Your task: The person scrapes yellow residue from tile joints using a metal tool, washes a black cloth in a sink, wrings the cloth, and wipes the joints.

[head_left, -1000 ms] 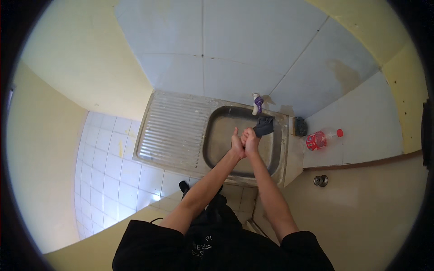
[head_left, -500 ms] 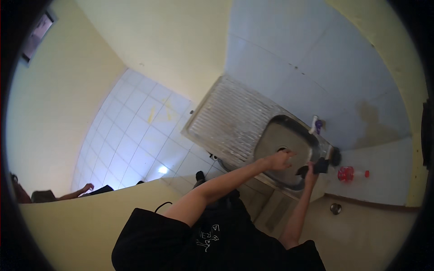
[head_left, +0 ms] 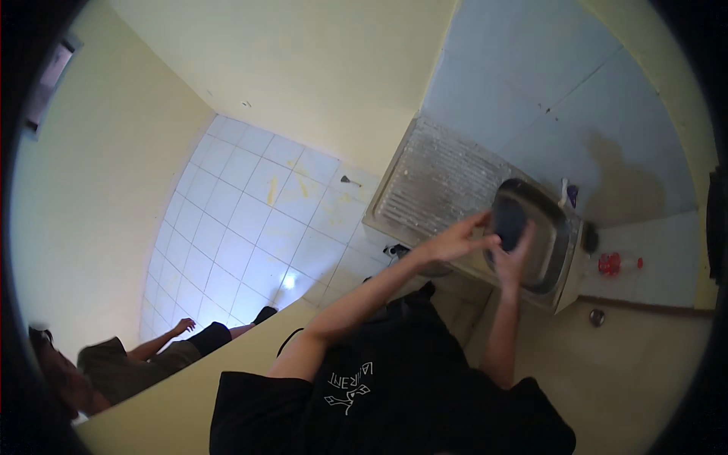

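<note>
A dark grey, oval, shoe-like item point(head_left: 509, 220) is held up over the near left side of the steel sink basin point(head_left: 557, 262); its exact kind is not clear. My right hand point(head_left: 513, 258) grips it from below and right, fingers along its side. From the left, my left hand point(head_left: 459, 241) reaches to its edge, with thumb and fingers closing on its left side. Behind the basin, a white tap with a purple handle point(head_left: 572, 196) stands against the tiles. Blur hides where the fingertips meet the item.
Left of the basin lies the ribbed drainboard point(head_left: 447, 178), spotted with white marks. A dark lump point(head_left: 591, 237) rests at the sink's right corner. Beyond it lies a clear bottle with a red label point(head_left: 609, 264). Behind a low wall at lower left, another person point(head_left: 144, 364) is visible.
The dark item has moved left from the sink's right end and been turned. My left hand has come from over the basin to the item. The view has shifted, showing more of the other person.
</note>
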The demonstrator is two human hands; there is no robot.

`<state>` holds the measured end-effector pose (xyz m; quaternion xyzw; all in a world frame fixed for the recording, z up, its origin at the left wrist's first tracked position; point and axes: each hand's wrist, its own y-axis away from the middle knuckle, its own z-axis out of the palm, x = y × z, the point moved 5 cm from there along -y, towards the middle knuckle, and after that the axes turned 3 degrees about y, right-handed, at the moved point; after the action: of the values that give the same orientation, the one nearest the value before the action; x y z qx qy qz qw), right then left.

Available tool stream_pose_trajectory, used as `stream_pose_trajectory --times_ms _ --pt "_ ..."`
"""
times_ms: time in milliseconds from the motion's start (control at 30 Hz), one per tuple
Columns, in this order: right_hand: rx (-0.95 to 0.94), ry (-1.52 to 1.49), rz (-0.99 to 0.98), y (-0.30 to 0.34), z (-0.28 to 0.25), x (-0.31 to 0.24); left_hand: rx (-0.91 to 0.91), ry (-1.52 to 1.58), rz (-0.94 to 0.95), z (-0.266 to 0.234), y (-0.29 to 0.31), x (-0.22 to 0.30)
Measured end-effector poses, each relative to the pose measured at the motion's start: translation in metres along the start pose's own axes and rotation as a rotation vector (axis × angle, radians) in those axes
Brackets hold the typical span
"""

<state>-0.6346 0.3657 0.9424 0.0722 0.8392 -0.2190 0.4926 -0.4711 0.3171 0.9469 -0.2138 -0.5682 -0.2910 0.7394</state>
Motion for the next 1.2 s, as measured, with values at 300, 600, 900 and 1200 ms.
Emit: stream_pose_trajectory --times_ms 300,600,900,1200 --pt "-0.537 -0.219 -0.165 0.058 0.187 -0.136 0.723 0.368 -0.015 -0.143 0.158 -0.005" --pt "-0.699 -0.306 0.108 0.079 0.239 -0.125 0.826 0.439 0.099 -0.206 0.217 -0.028" --pt "-0.799 -0.871 0.393 0.031 0.280 -0.161 0.387 -0.111 0.011 -0.284 0.219 0.096" --pt "-0.707 -0.752 0.218 0.003 0.368 -0.184 0.293 -0.672 -0.147 -0.376 0.205 0.155"
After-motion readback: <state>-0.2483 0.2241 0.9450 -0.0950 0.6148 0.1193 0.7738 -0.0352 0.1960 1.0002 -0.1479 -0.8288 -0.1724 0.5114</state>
